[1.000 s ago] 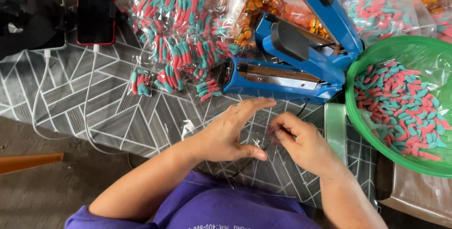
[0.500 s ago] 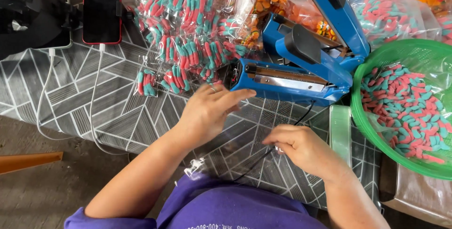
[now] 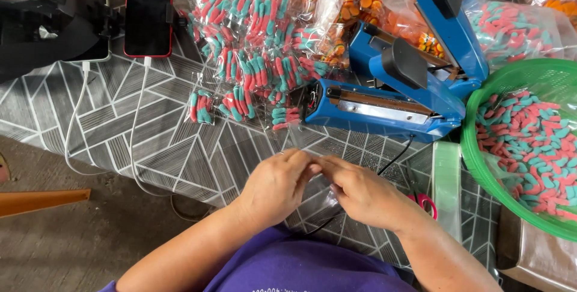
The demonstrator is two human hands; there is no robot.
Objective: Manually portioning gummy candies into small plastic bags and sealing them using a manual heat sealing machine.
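Your left hand (image 3: 277,185) and right hand (image 3: 360,193) pinch one clear small bag (image 3: 315,193) between them, both equally near, its length across you.

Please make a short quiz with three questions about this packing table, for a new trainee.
1. True or false: the arm of the blue heat sealer is raised.
2. What does the green basket hold? A) orange rings B) pink and teal gummy pieces C) empty bags
3. What are the left hand and the right hand both touching?

Key
1. True: the arm stands up at an angle above the base.
2. B: pink and teal gummy pieces fill it.
3. A small clear plastic bag, held between the fingers of both hands above the patterned tablecloth.
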